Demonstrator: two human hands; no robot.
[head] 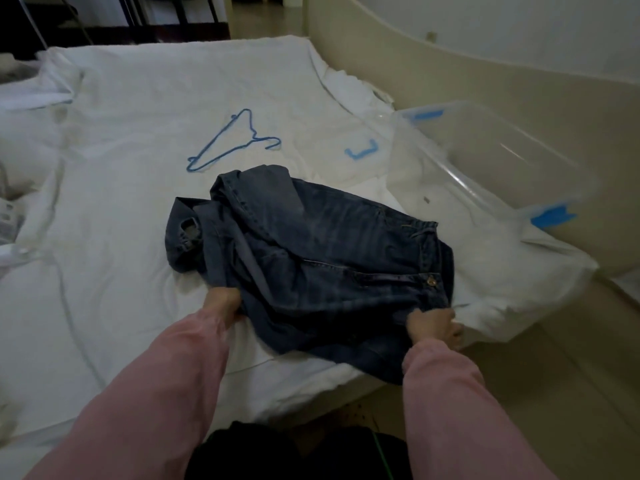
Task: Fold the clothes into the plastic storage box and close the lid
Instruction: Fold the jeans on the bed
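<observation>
Our left hand [223, 301] and right hand [434, 325] grip the near edge of the crumpled dark blue denim jeans [311, 258] lying crosswise on the white-sheeted bed [121, 202]. Past the jeans' right end, nearer our right hand, sits the clear plastic storage box [519, 150].

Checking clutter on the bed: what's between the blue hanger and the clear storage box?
Head view: one small blue bracket-shaped clip lies on the white sheet between the hanger and the storage box. The rest of that stretch is bare sheet.
</observation>
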